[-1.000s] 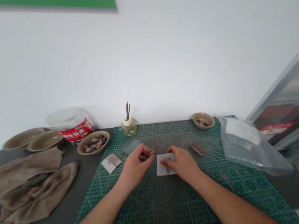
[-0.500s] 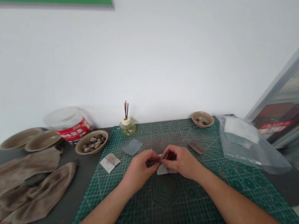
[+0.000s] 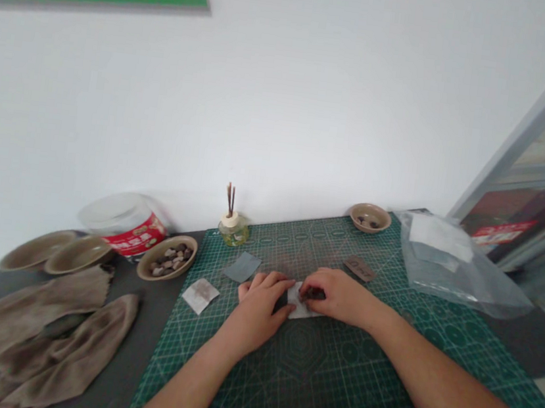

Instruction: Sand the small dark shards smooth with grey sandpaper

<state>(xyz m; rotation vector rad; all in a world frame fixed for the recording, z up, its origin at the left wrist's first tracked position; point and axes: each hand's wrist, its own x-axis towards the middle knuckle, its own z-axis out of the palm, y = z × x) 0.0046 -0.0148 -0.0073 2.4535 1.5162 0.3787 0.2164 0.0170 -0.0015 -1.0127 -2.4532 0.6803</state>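
My right hand (image 3: 338,298) pinches a small dark stone (image 3: 313,294) against a pale sheet of abrasive paper (image 3: 300,309), which lies on a green cutting mat (image 3: 332,363). My left hand (image 3: 259,311) rests flat beside the sheet, with its fingertips at the left edge and nothing visible in it. Most of the stone is hidden by my right fingers. To the left lie a grey abrasive sheet (image 3: 242,267) and a stained white square of paper (image 3: 200,296). A small brown tag (image 3: 360,268) sits beyond my right hand.
A tan bowl of small stones (image 3: 166,257) stands left of the mat, and a smaller bowl (image 3: 369,218) at its far edge. Nearby are a reed diffuser (image 3: 233,229), a clear plastic bag (image 3: 458,270), a red-labelled tub (image 3: 125,226), two shallow dishes (image 3: 78,255) and stained cloths (image 3: 33,327).
My hands have parted from their pinch above the sheet. My left hand has dropped flat beside it, while my right hand has lowered the dark stone onto the sheet.
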